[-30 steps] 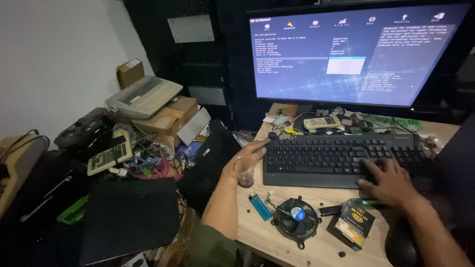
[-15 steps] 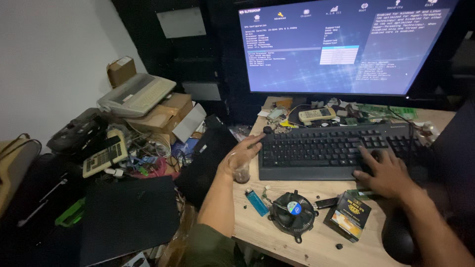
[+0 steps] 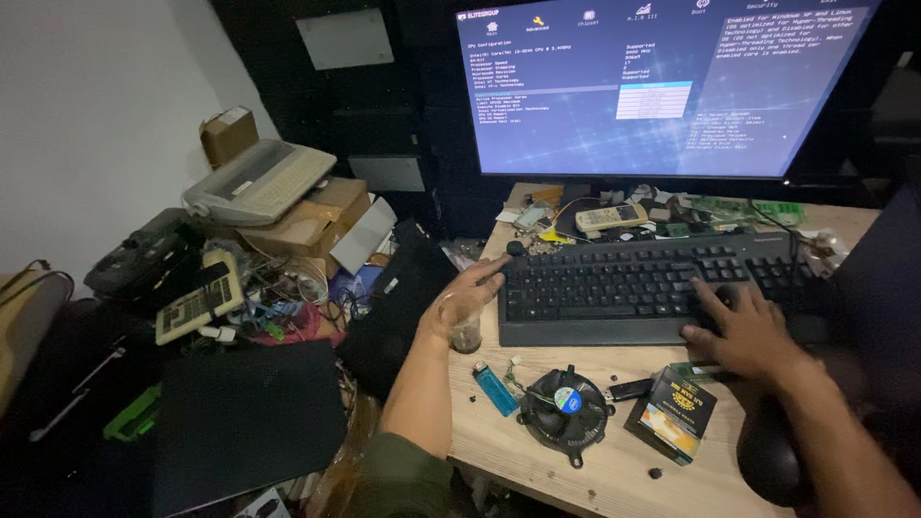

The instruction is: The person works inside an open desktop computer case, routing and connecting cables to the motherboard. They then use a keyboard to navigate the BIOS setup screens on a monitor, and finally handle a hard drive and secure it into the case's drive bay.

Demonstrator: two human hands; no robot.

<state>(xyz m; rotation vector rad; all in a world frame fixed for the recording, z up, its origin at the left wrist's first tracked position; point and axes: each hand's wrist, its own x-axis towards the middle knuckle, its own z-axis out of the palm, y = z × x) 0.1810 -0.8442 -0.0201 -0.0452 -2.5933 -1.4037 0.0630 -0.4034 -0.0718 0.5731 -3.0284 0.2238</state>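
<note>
Head view: I am pressing keys on the black keyboard (image 3: 652, 288), lying on the wooden desk (image 3: 614, 470) below the monitor (image 3: 662, 86), my right hand (image 3: 743, 331) spread open over its right end. My left hand (image 3: 470, 293) is resting loosely open at the left edge beside a small glass (image 3: 465, 331). I should be tapping lightly, one key at a time. Since half a second ago, both hands are staying put.

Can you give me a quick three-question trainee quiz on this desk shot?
1. True or false: the right hand rests on the black keyboard.
2. What lies nearest the blue lighter? A) cooler fan B) monitor C) typewriter
3. Which hand is at the keyboard's left end, by the small glass?

Key: 1 true. 2 A. 3 the left hand.
</note>
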